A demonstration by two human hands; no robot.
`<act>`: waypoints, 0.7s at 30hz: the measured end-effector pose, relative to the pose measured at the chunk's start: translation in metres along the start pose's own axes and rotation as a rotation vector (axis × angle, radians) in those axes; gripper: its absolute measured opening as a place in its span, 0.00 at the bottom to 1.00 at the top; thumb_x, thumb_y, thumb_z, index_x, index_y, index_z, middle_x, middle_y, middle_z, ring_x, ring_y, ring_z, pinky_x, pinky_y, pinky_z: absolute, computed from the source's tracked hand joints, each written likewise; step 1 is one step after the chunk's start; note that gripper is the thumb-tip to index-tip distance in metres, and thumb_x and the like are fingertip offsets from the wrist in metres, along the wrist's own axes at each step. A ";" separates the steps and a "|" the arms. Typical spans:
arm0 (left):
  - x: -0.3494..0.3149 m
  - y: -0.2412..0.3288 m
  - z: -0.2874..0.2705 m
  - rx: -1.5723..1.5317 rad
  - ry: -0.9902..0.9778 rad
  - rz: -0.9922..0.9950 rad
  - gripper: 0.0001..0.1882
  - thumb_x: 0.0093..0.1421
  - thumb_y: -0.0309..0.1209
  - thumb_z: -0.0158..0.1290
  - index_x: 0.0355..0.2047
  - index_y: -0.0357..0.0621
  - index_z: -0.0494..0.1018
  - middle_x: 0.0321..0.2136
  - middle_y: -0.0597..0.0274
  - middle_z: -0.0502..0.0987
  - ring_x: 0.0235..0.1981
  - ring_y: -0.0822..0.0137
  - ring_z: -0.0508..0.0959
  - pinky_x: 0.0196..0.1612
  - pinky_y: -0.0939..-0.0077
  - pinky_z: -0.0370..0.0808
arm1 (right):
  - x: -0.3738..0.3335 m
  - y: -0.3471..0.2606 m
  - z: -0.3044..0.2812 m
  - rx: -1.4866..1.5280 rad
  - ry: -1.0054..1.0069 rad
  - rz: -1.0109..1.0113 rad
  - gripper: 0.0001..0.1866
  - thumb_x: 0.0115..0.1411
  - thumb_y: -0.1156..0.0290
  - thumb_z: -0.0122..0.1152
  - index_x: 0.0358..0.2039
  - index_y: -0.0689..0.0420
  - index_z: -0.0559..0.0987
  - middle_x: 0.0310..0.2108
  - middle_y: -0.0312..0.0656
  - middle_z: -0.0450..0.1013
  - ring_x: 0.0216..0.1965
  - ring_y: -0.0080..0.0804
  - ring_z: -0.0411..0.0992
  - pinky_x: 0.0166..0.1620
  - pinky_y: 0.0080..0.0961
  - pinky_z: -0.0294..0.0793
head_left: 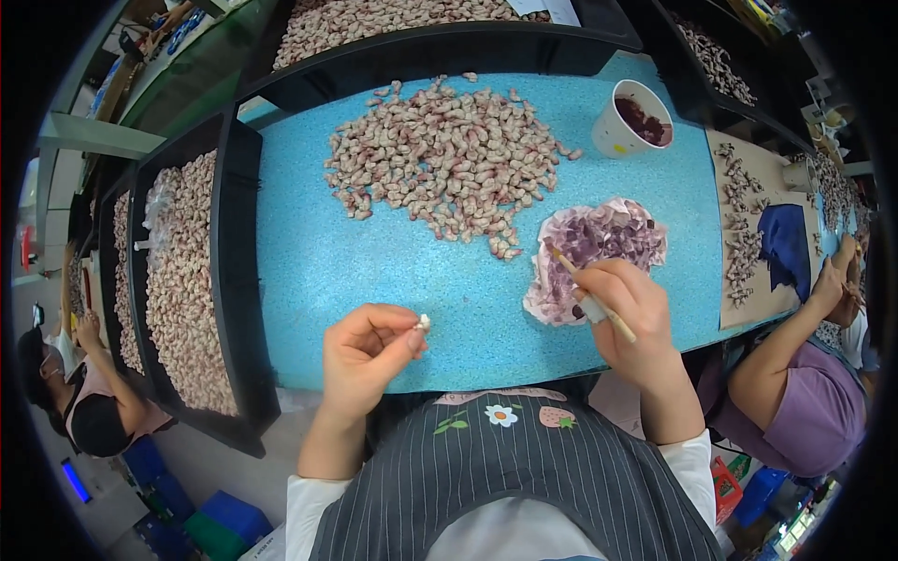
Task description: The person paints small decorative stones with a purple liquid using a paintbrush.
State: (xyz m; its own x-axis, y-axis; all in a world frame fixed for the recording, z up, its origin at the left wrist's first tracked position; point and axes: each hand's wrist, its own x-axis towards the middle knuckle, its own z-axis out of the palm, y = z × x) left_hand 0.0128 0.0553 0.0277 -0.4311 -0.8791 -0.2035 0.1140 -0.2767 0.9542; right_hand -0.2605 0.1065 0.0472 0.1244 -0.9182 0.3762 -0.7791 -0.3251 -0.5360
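While a co-worker (65,393) bends over at far left beside a long black tray (238,280) of speckled nuts, we sit at a blue table (355,262). Our left hand (367,353) is curled nearly closed, thumb and forefinger pinching a small pale kernel (424,323) just above the table's near edge. Beyond it, up the table, lies the loose heap of unpeeled nuts (444,159), nearer the left hand than the right. Our right hand (625,309) is closed around a thin wooden-handled tool (591,295), its long axis slanting from upper left to lower right, its tip up-left over a pile of purplish skins (599,248) on a pale sheet. The kernel sits to the left of that tool, well apart. A white cup (633,120) stands beyond. At right, another person (804,374) in purple works alongside.
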 end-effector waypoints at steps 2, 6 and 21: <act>-0.005 -0.004 0.000 -0.021 0.006 -0.007 0.06 0.53 0.16 0.51 0.32 0.33 0.70 0.30 0.56 0.75 0.29 0.73 0.75 0.32 0.82 0.72 | -0.002 0.002 -0.002 0.047 0.099 -0.009 0.08 0.47 0.82 0.58 0.30 0.62 0.73 0.24 0.45 0.70 0.22 0.37 0.70 0.24 0.25 0.69; -0.009 -0.005 0.001 -0.050 -0.008 -0.020 0.06 0.54 0.17 0.50 0.34 0.33 0.70 0.30 0.57 0.75 0.30 0.73 0.75 0.32 0.82 0.73 | -0.002 0.002 -0.003 0.157 0.341 0.124 0.04 0.51 0.81 0.56 0.30 0.63 0.74 0.23 0.42 0.70 0.19 0.26 0.68 0.22 0.20 0.65; 0.006 -0.009 0.032 0.045 -0.125 0.174 0.05 0.55 0.17 0.49 0.33 0.32 0.71 0.29 0.54 0.75 0.29 0.70 0.76 0.32 0.80 0.75 | -0.031 -0.041 -0.001 0.808 0.381 0.307 0.09 0.60 0.69 0.50 0.33 0.63 0.69 0.25 0.44 0.68 0.21 0.24 0.69 0.23 0.14 0.68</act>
State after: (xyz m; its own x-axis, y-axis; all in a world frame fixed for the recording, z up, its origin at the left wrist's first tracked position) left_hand -0.0197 0.0655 0.0249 -0.5164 -0.8563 -0.0085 0.1575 -0.1047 0.9820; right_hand -0.2335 0.1490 0.0584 -0.3358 -0.9003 0.2769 -0.0648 -0.2712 -0.9603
